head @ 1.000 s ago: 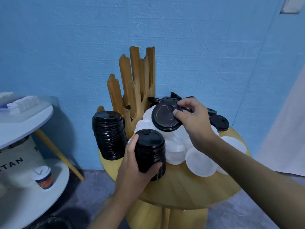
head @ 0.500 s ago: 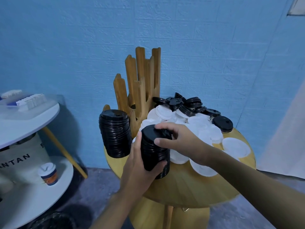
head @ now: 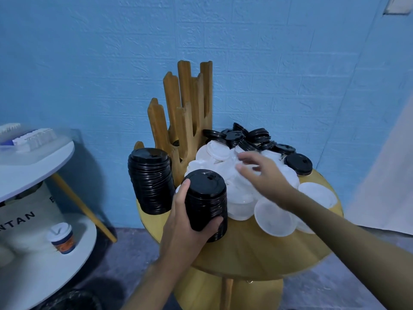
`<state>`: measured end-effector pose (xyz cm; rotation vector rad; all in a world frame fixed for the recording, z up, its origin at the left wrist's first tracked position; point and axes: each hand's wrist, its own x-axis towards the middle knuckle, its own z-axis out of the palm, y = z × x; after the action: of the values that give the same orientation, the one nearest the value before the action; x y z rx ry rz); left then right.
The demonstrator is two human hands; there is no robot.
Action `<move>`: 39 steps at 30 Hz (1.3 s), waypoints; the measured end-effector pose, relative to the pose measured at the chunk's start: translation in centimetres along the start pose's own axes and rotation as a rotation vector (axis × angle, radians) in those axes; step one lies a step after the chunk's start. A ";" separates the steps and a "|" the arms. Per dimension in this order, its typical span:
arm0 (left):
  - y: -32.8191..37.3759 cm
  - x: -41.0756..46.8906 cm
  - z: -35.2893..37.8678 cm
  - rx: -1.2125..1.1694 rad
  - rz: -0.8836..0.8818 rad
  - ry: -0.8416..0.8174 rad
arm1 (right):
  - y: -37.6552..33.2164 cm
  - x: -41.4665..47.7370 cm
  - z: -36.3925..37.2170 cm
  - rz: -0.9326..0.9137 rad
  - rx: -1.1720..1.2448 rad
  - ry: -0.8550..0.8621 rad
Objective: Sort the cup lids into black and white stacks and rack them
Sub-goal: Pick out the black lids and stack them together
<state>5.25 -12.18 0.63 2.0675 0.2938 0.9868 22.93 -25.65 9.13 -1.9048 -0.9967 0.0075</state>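
My left hand [head: 185,222] grips a short stack of black lids [head: 206,199] standing on the round wooden table [head: 257,249]. A taller black stack [head: 150,180] stands to its left, at the table's edge. Behind both rises the wooden rack [head: 185,113] with upright slats. My right hand [head: 261,173] hovers with fingers spread over a heap of white lids [head: 223,162] and holds nothing. Loose black lids [head: 245,137] lie at the back of the heap, and one black lid [head: 298,164] sits at the right. More white lids [head: 273,218] lie upturned near the front.
A blue brick wall stands close behind the table. At the left is a white two-tier round table [head: 38,157] with a paper cup [head: 61,238] on its lower shelf. A pale curtain [head: 384,175] hangs at the right.
My right hand set a black lid on the stack that my left hand grips, let it go, and moved back over the white lids. The view shifted left a little.
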 end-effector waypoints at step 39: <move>-0.2 0.2 0.6 -0.003 -0.023 -0.010 | -1.1 2.3 -3.1 -0.078 -0.021 0.004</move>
<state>5.83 -12.28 0.44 2.0612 0.3094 0.9621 24.98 -26.27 12.59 -1.8834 -1.0710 -0.0529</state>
